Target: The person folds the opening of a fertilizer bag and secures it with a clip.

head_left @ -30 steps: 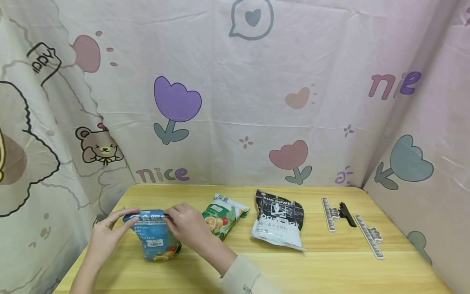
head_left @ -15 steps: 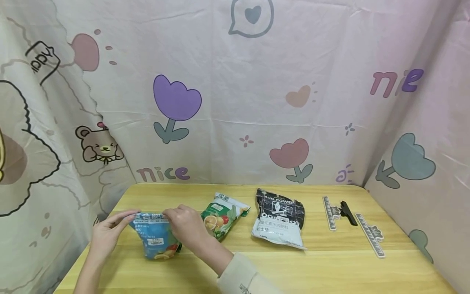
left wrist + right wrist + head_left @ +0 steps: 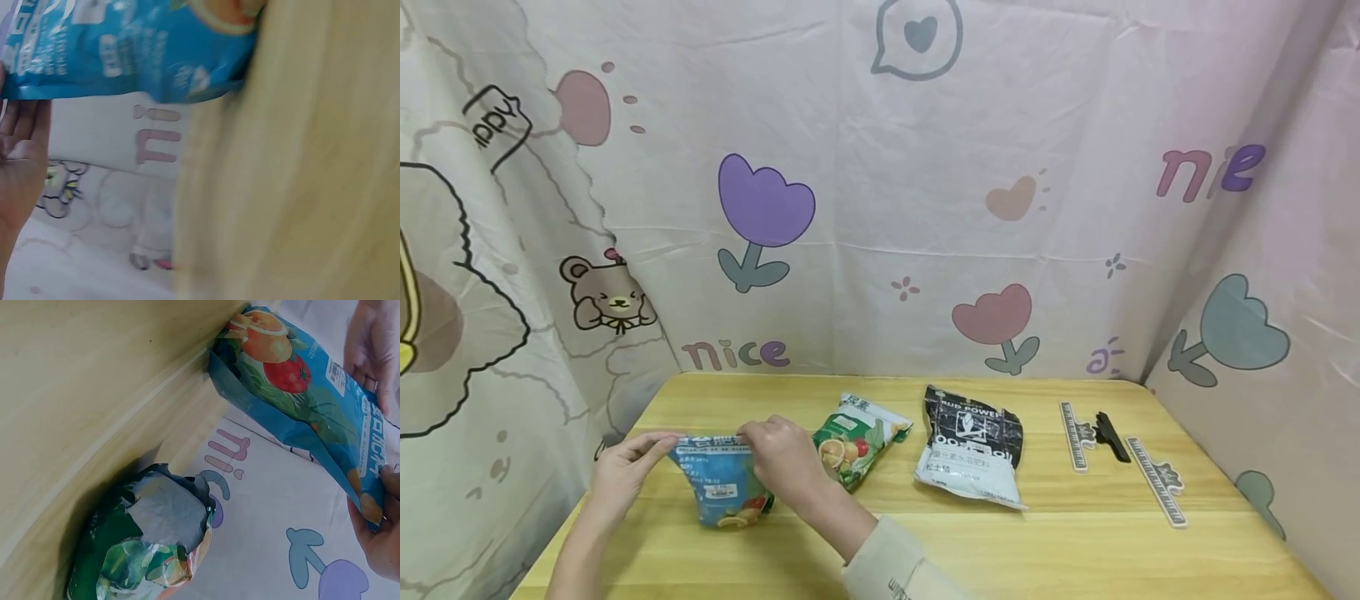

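A blue fertilizer bag (image 3: pixel 721 487) with fruit and vegetable pictures stands upright at the left of the table. My left hand (image 3: pixel 619 473) pinches its top left corner between thumb and fingers. At the top right corner my right hand (image 3: pixel 786 462) grips the edge, fingers curled over it. The right wrist view shows the bag (image 3: pixel 312 406) from its side, its top edge stretched between the left hand (image 3: pixel 370 347) and the right hand (image 3: pixel 381 544). In the left wrist view the bag's lower end (image 3: pixel 206 69) comes close to the wooden tabletop.
Right of the hands lies a green and white bag (image 3: pixel 857 442), its end torn and crumpled in the right wrist view. Farther right are a black and white bag (image 3: pixel 970 450), a black clip (image 3: pixel 1111 437) and two white ruler-edged clips (image 3: pixel 1073 437). A printed curtain (image 3: pixel 865 317) hangs behind.
The bag's top strip has tilted back and looks narrower than a second ago. My left hand has shifted slightly right; both hands keep their hold on the corners.
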Available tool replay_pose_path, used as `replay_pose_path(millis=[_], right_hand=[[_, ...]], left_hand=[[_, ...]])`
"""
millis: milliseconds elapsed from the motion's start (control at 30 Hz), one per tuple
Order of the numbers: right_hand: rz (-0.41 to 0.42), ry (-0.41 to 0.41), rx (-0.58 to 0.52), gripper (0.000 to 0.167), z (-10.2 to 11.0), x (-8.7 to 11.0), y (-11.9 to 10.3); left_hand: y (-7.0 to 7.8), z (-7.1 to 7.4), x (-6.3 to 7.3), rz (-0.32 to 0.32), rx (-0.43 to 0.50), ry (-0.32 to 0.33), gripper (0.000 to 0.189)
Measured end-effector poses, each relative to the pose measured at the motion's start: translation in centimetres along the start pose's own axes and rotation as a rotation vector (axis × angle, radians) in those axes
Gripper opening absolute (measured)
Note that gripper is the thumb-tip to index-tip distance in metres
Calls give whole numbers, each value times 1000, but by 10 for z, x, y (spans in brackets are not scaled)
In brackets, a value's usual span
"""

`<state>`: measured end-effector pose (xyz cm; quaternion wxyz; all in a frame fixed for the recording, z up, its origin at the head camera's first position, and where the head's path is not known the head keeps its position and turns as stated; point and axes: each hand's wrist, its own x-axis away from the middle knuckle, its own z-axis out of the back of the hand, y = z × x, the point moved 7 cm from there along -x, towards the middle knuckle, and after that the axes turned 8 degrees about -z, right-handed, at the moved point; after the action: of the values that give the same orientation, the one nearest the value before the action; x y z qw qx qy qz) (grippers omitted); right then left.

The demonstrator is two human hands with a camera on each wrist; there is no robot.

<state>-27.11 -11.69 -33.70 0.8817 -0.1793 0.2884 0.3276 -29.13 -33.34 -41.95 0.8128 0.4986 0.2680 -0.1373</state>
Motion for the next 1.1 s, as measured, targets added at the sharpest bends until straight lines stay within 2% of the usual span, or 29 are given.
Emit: replay_pose_path(millis=[100,167,267,333,433,533,667,833,933,1100], right_hand=[[27,1,0,10,-1,0,-1],[49,-7,10,12,-1,0,-2],[89,-24,65,17,-4,-1,-4],[109,-32,112,20,-6,-1,-6],[118,-24,166,21,-7,0,-7],[96,-12,188,18,-8,0,-8],[57,-9,203,14,-11,0,-7],[33,17,200,11,-12,0,-7],[29,36,189,10,-12,1,-6],[19,75,170,7,-12,3,-6]], left_hand=[[46,-1,-4,-4,-53,-109,20],[64,-3,-8,9,-122,-169,23],[80,-10,-13,6,-278,-263,30],[89,-16,-17,-29,-379,-315,32],[100,-24,-22,-140,-484,-364,28],[106,-31,-25,-208,-556,-387,27],[108,-37,-26,-264,-628,-411,29],[107,-39,-26,-352,-633,-369,24],[107,-39,-26,-372,-609,-346,19],[105,-37,-26,-367,-601,-323,18]])
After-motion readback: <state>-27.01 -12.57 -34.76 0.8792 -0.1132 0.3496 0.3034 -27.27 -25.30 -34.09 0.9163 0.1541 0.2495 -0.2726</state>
